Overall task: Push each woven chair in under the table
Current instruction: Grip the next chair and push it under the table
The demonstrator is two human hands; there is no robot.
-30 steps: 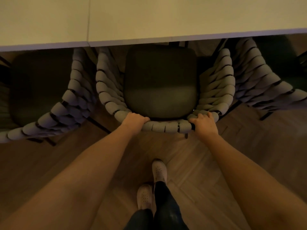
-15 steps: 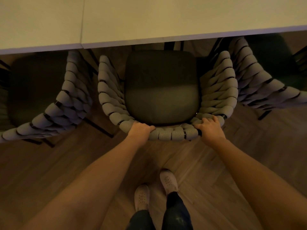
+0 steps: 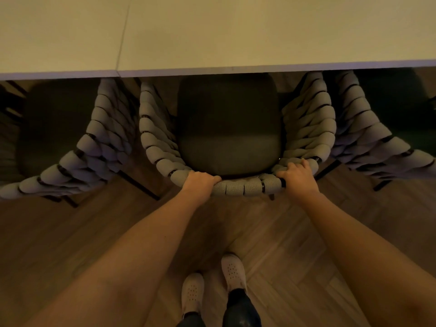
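A woven chair [image 3: 243, 186] with a grey rope back and a dark seat cushion stands straight ahead of me, its front tucked just under the pale table [image 3: 212, 34]. My left hand [image 3: 199, 182] grips the left part of the chair's top rail, fingers curled over it. My right hand [image 3: 298, 177] grips the right part of the same rail. Two more woven chairs flank it: the left chair [image 3: 77, 159] and the right chair [image 3: 368, 138], both partly under the table edge.
Herringbone wood floor [image 3: 295, 244] lies behind the chairs. My two feet in pale shoes [image 3: 212, 282] stand below the middle chair. Dark chair legs [image 3: 139, 185] stick out between the left and middle chairs.
The middle chair's seat has slid a little further under the table edge since half a second ago. Both hands kept their grip on the rail. My feet have stepped forward.
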